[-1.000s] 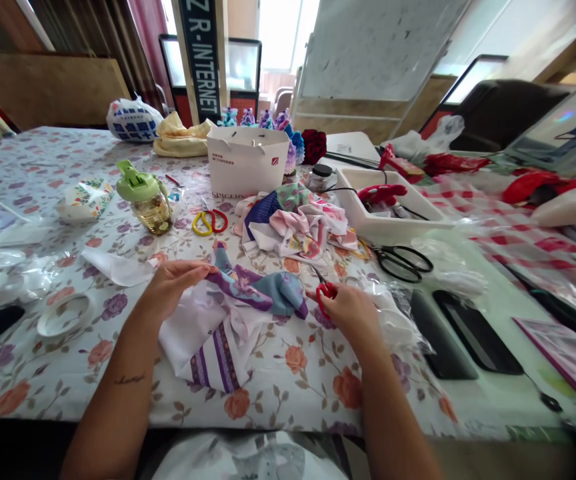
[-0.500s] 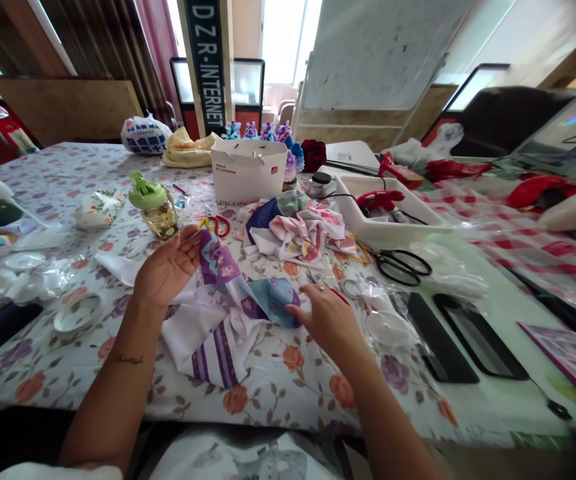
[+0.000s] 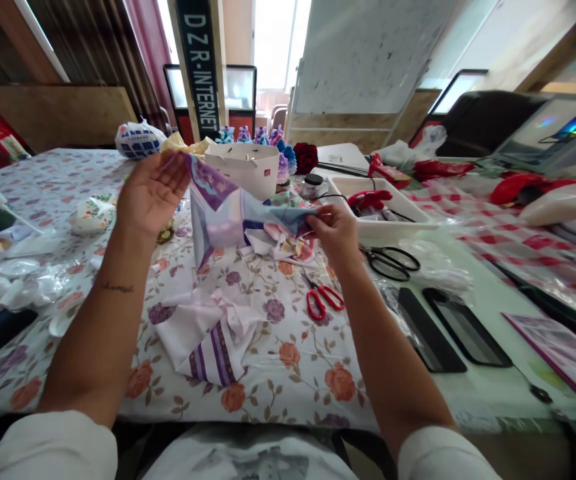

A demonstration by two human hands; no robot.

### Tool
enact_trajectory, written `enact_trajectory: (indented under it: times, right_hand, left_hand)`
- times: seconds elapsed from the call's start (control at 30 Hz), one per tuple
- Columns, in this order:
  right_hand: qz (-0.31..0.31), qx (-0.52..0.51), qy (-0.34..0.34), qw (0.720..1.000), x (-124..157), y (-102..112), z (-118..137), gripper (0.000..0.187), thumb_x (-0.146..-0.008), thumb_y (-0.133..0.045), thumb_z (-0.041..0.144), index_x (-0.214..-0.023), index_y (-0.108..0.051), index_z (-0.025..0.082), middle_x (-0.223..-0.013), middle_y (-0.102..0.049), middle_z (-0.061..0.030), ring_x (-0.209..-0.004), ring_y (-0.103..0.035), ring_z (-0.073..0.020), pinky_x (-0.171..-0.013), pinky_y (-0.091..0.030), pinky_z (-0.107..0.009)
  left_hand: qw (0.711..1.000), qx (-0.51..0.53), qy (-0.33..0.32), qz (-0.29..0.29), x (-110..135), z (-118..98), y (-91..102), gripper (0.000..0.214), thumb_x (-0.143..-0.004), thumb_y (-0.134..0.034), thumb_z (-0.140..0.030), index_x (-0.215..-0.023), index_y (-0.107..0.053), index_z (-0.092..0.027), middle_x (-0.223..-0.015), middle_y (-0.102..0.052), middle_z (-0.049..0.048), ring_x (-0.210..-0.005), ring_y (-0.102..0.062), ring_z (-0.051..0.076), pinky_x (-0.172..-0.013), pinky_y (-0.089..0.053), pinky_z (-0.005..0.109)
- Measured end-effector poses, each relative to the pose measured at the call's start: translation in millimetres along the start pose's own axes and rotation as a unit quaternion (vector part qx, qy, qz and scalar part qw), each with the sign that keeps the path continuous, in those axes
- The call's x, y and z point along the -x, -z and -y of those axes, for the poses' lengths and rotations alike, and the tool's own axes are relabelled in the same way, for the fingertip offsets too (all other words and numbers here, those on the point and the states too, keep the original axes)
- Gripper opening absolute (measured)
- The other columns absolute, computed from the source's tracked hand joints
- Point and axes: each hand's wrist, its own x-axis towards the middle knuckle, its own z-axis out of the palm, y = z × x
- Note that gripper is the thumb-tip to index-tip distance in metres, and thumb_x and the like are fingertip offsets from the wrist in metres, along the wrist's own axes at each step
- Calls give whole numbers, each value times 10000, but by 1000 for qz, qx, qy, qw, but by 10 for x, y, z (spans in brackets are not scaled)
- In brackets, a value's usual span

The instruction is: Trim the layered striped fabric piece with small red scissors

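A purple, white and light blue piece of fabric (image 3: 228,210) is stretched in the air between my two hands. My left hand (image 3: 154,190) pinches its upper left corner, palm turned up. My right hand (image 3: 333,230) grips the opposite end between thumb and fingers. Beneath it on the table lies a crumpled white cloth (image 3: 211,340) with purple stripes. Behind the raised fabric sits a heap of printed cloth pieces (image 3: 281,243), partly covered from sight. Red-handled scissors (image 3: 322,300) rest on the tablecloth just left of my right forearm.
Black-handled scissors (image 3: 393,262) lie right of my right hand, before a white tray (image 3: 413,227) holding red-handled tools. A white paper box (image 3: 248,170) stands at the back. Flat black trays (image 3: 468,327) lie at the right, clear plastic packaging (image 3: 33,283) at the left.
Both hands have risen and moved away from me, lifting the purple and blue fabric off the striped white cloth and spreading it. The red scissors have come into fuller view.
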Motion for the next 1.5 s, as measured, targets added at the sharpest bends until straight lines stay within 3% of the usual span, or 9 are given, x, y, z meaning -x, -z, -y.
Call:
enact_trajectory:
  times: [0.13, 0.3, 0.53, 0.7, 0.93, 1.1, 1.17, 1.33, 1.5]
  right_hand:
    - [-15, -72, 3, 997, 231, 279, 50, 175, -820, -612, 319, -922, -507, 223, -722, -650, 15, -583, -653, -149, -532, -558, -261]
    - [94, -49, -68, 992, 801, 453, -232, 282, -699, -716, 351, -888, -574, 197, -518, -587, 52, -389, -543, -139, -372, -447, -234]
    - [153, 71, -119, 978, 1341, 474, -619, 241, -686, -637, 306, -897, -648, 189, -566, -620, 27, -418, -568, -161, -420, -457, -266]
    - [163, 148, -101, 970, 1486, 493, -766, 234, -721, -583, 333, -855, -709, 188, -682, -716, -54, -582, -649, -223, -539, -503, -314]
    - [141, 279, -69, 947, 1481, 428, -673, 242, -763, -530, 254, -933, -694, 199, -848, -746, -134, -765, -694, -336, -693, -515, -438]
    - [105, 391, -42, 913, 1386, 372, -410, 241, -876, -525, 315, -1033, -666, 197, -898, -717, -170, -786, -678, -374, -655, -488, -448]
    - [150, 399, -14, 904, 1294, 278, -282, 198, -879, -581, 305, -1006, -667, 181, -890, -723, -149, -779, -688, -341, -672, -502, -419]
    - [237, 368, 36, 898, 992, -157, -120, 130, -902, -637, 279, -984, -684, 191, -913, -742, -80, -831, -700, -250, -722, -521, -330]
    - [287, 375, 65, 879, 687, -587, -234, 245, -937, -630, 302, -1127, -639, 148, -1177, -649, -97, -1065, -625, -249, -906, -516, -449]
  left_hand:
    - [997, -50, -42, -33, 328, -135, 159, 177, -918, -516, -167, -789, -634, -142, -752, -740, -16, -839, -691, 92, -883, -566, 258]
    - [967, -209, 112, -94, 1052, 243, 758, 247, -557, -856, -119, -646, -626, -131, -627, -688, -36, -587, -659, 97, -610, -587, 183]
    - [906, -317, 276, -42, 1626, 560, 1187, 245, -574, -873, -175, -758, -717, -133, -700, -688, 9, -616, -640, 135, -568, -555, 211]
    - [890, -356, 284, -22, 1607, 515, 1203, 226, -680, -811, -268, -882, -760, -180, -798, -720, 16, -624, -630, 126, -602, -534, 217]
    - [842, -437, 314, 33, 1611, 418, 1221, 259, -697, -791, -316, -924, -777, -193, -544, -660, 2, -438, -565, 147, -428, -425, 225]
    - [793, -586, 164, -9, 1496, 224, 1221, 362, -754, -731, -423, -1030, -751, -190, -694, -712, 27, -586, -632, 189, -537, -482, 254]
    - [758, -645, 100, 9, 1376, 208, 1160, 390, -799, -675, -464, -1056, -744, -179, -839, -752, 62, -629, -650, 202, -559, -487, 268]
    - [729, -674, 64, 105, 980, 467, 954, 338, -845, -632, -427, -1029, -749, -169, -986, -766, 94, -875, -694, 274, -786, -527, 341]
    - [683, -709, 62, 165, 623, 909, 877, 225, -870, -649, -289, -1033, -707, -145, -1131, -690, 136, -1101, -613, 303, -956, -488, 429]
